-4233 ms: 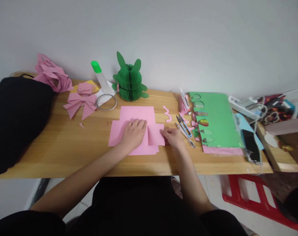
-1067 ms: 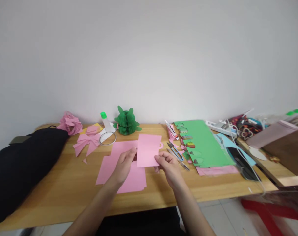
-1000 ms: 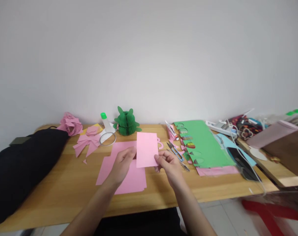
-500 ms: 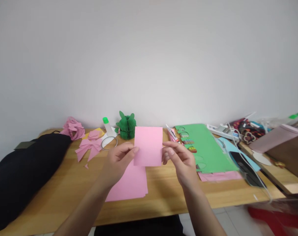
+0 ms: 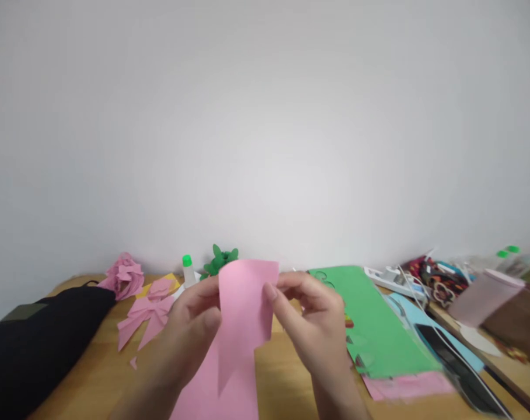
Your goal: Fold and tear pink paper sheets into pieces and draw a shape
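Note:
A pink sheet of paper (image 5: 243, 303) is held up in front of me. Its top left edge curves over, and a narrow corner hangs lower on the left. My right hand (image 5: 311, 321) pinches its right edge, thumb on the near face. At the left edge, my left hand (image 5: 192, 326) grips the sheet, with fingers partly hidden behind it. Below lie more pink sheets (image 5: 230, 391) on the wooden table (image 5: 282, 385). Behind the held sheet, a green paper figure (image 5: 216, 259) is mostly covered.
Pink paper bow (image 5: 149, 315), crumpled pink paper (image 5: 124, 275) and a green-capped glue stick (image 5: 188, 271) stand left. A black bag (image 5: 55, 344) fills the left side. To the right are a green cut-out sheet (image 5: 379, 326), a dark phone (image 5: 457, 367) and a power strip (image 5: 396, 283).
The pink sheet, flat and rectangular before, now bends with a corner hanging down. My hands have come closer together, and the view has tilted up, so the table sits lower.

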Motion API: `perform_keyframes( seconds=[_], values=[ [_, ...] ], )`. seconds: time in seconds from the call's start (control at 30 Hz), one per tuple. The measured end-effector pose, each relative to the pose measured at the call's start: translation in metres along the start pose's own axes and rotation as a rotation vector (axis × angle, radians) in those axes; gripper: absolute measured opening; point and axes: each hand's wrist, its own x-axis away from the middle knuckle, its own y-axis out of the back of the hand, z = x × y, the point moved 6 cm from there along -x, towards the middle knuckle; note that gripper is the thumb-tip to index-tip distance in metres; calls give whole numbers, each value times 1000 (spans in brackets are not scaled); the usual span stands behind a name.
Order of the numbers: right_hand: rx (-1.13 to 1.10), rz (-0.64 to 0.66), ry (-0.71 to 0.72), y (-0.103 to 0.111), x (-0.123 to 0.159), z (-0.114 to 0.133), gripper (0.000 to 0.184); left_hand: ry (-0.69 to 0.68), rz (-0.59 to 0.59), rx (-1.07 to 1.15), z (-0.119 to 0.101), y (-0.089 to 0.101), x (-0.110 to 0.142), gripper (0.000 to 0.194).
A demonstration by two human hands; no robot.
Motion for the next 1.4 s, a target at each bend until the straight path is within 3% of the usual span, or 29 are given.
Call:
perform_keyframes(
  seconds=[0.13, 0.3, 0.5, 0.73, 0.9, 1.4],
  values=[
    [80, 78, 83, -12, -2, 1, 11, -60, 104, 11, 1, -12, -4, 43],
    [28, 67, 16, -19, -3, -19, 26, -76, -68, -84, 16, -7, -12, 35],
    [-100, 90, -169, -24, -1, -51, 14, -19, -197, -318, 25, -3, -15, 42],
    [-186, 65, -244, -21, 0, -61, 9, -80, -88, -424, 19, -7, -13, 39],
    [-170, 46, -249, -16, -1, -61, 8, -50, -25, -344, 18, -3, -16, 14],
    [-222, 50, -266, -16, 3, -58, 5, 10, -82, -367, 20, 0, -15, 5]
  ],
)
